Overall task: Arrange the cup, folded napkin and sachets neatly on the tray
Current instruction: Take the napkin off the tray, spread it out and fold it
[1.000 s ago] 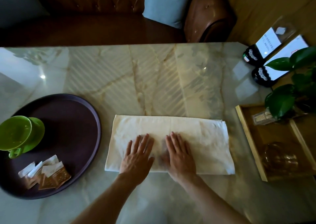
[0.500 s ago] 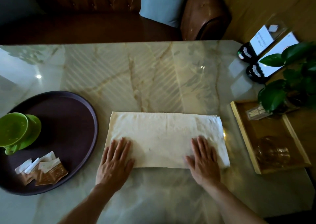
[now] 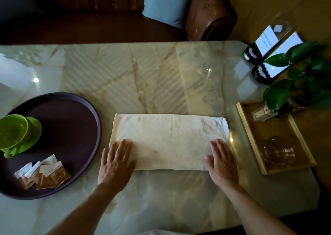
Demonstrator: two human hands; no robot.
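Lying flat on the worktop [image 3: 161, 77], the folded napkin [image 3: 170, 141] is pressed at its near corners by the left hand [image 3: 116, 165] and right hand [image 3: 222, 163], fingers straight, beside the tray [image 3: 71, 127].

A glossy marble desk [image 3: 161, 77] with tan veins carries everything. At its 6 o'clock lies a cream folded napkin [image 3: 170, 141], flat and long side across. At 9 o'clock sits a dark round tray [image 3: 71, 127]. At 3 o'clock rests a wooden tray [image 3: 250, 136], and at 2 o'clock two dark card stands [image 3: 259, 71].
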